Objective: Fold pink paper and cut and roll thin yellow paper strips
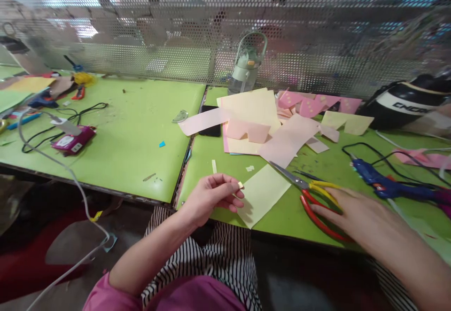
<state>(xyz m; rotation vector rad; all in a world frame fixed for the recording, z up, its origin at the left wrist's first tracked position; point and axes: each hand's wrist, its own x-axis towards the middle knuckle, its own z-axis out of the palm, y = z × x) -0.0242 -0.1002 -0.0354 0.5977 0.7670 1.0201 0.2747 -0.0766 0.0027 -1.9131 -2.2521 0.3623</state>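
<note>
- The left hand (211, 197) rests at the near edge of the green bench (134, 132), its grip closed in a pinch on a small pale yellow scrap (240, 185) held between thumb and fingertips.
- Just right of that pinch lies a pale yellow paper square (262, 193), flat on the bench and overhanging the near edge a little.
- The right hand (355, 214) lies palm down over the red and yellow handles of the scissors (310, 193); its fingers are spread loosely and touch the handle loops (whether any finger passes through a loop cannot be told).
- The scissor blades point up and left toward a heap of pink and cream paper sheets (264, 123).
- A blue glue gun (384, 184) lies just beyond the right hand, with a black cable trailing off it.
- Behind the paper heap stands a pale green water bottle (246, 64), against a perforated metal screen (317, 29).
- A black phone (210, 130) lies partly under a pink strip.
- Far left on the bench sits a magenta packet (72, 141) among black cords.
</note>
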